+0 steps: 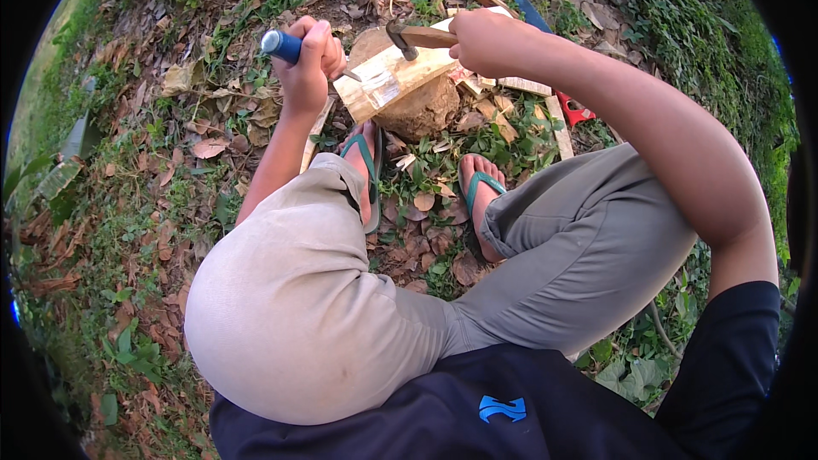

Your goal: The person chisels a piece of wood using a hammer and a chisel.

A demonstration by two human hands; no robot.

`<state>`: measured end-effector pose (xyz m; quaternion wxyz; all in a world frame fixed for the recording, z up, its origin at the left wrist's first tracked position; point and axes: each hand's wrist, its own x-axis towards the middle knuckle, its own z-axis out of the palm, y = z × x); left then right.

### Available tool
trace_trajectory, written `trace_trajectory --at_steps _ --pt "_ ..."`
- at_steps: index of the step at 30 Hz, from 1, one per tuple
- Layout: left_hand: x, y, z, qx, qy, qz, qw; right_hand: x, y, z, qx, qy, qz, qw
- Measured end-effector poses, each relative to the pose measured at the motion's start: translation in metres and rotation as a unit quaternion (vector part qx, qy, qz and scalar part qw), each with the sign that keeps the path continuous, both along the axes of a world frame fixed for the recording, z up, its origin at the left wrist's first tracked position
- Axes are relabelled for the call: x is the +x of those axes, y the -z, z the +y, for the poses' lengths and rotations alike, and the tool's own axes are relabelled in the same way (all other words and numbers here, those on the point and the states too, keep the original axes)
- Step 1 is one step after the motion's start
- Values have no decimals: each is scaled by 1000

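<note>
My left hand (pixel 313 60) is wrapped round the blue handle of a chisel (pixel 282 47). The chisel leans, and its short visible blade points right toward the near left end of a wooden board (pixel 417 74). A pale, rough-cut recess shows in the board's face near that end. In my right hand (pixel 484 41) is the wooden handle of a hammer (pixel 422 37). Its dark metal head hangs over the board, right of the chisel; whether it touches the wood I cannot tell. Under the board sits a stump or large rough block (pixel 423 109).
A saw with a red handle (pixel 575 109) lies right of the board, and a blue strip (pixel 528 8) shows beyond it. Narrow wood strips (pixel 561 128) lie around the block. Dry leaves and green plants cover the ground. My sandalled feet (pixel 366 166) are close to the block.
</note>
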<state>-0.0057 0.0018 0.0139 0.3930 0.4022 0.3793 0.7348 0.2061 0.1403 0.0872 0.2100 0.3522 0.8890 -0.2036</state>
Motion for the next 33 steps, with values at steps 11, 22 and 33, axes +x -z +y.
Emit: trace_trajectory --at_steps 11,22,33 --pt "23 -17 55 -71 56 28 996 4 2 7 -7 -12 14 1000" --pt "36 -8 67 -140 49 29 988 4 5 6 -30 43 13 999" --pt "26 5 83 -140 -13 248 959 0 6 10 -42 42 2 998"
